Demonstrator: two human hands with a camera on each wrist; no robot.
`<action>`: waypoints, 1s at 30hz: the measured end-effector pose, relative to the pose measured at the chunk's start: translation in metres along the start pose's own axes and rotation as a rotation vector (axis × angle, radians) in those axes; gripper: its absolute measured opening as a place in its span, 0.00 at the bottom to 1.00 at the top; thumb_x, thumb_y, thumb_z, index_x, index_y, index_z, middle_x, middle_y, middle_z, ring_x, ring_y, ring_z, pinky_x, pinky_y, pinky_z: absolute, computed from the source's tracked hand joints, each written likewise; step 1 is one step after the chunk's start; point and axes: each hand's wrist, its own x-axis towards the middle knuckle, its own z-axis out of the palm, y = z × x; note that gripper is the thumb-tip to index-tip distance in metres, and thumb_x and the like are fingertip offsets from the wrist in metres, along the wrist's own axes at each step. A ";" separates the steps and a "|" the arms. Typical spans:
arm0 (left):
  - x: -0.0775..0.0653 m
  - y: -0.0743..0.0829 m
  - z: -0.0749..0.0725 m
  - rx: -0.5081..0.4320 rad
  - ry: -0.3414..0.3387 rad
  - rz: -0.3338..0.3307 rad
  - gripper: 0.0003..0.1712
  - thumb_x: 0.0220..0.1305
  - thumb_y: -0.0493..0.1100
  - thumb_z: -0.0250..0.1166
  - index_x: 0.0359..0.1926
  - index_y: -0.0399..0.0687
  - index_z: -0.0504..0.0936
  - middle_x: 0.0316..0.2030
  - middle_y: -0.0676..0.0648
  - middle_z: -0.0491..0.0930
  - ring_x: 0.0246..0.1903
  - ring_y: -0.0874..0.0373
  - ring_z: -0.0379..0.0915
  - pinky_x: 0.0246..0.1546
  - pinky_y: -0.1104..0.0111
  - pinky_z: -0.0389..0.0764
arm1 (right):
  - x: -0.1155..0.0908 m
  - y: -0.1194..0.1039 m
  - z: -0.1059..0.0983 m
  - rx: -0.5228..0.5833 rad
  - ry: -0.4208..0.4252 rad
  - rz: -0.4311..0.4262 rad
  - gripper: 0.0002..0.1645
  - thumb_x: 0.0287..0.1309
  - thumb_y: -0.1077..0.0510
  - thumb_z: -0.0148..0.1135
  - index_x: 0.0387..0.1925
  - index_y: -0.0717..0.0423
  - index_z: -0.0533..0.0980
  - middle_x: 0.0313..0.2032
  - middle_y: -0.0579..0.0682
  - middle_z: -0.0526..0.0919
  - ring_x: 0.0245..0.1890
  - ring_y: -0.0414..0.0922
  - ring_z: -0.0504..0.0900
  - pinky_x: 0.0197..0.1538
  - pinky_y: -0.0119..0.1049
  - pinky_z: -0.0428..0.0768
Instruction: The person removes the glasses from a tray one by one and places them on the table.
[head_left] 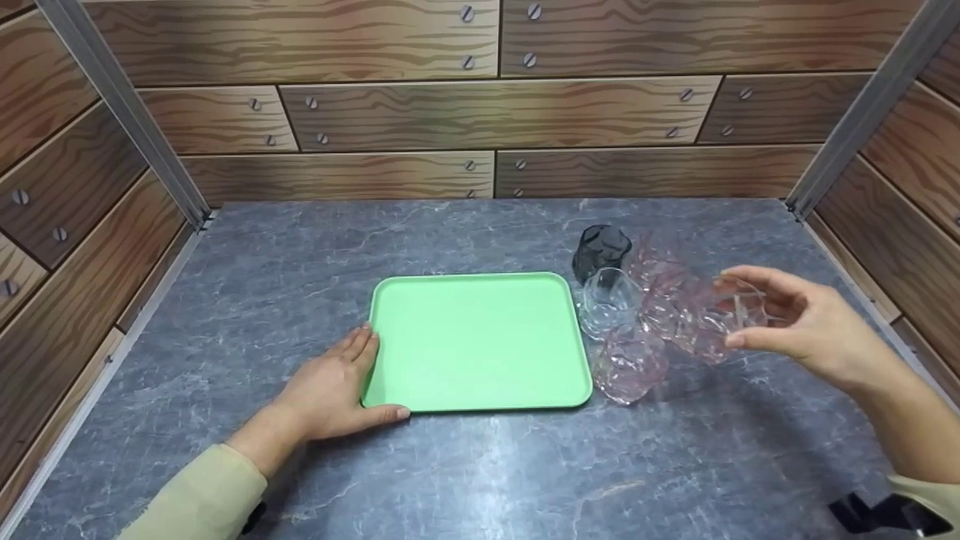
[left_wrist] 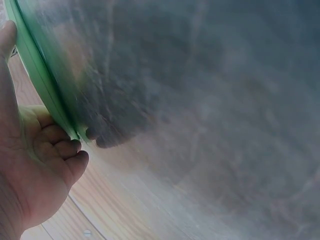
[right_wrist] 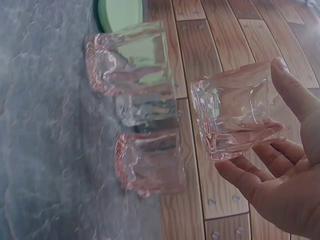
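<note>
A green tray [head_left: 480, 345] lies flat on the table. My left hand [head_left: 326, 390] holds its near left corner, fingers on the left rim and thumb along the front edge. In the left wrist view the fingers [left_wrist: 67, 152] curl by the green rim [left_wrist: 37, 70]. To the right of the tray, my right hand [head_left: 825, 334] holds a see-through pinkish glass [right_wrist: 237, 112] between thumb and fingers, off the table. Beside the tray stand more glasses: a dark one [head_left: 602, 251], a clear one [head_left: 609, 304] and several pink ones [head_left: 630, 367], partly overlapping in the head view.
The grey marbled table [head_left: 480, 472] has wood-patterned walls [head_left: 495, 112] at its back and sides. Grey metal posts [head_left: 862, 105] stand at the back corners. The glasses are crowded close together against the tray's right edge.
</note>
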 end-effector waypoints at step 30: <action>0.000 0.000 0.000 -0.018 -0.012 -0.004 0.73 0.61 0.86 0.56 0.80 0.28 0.56 0.79 0.27 0.54 0.78 0.32 0.53 0.70 0.40 0.69 | -0.015 0.060 0.018 0.175 -0.130 0.038 0.43 0.57 0.75 0.74 0.73 0.68 0.68 0.61 0.54 0.85 0.57 0.42 0.86 0.53 0.34 0.86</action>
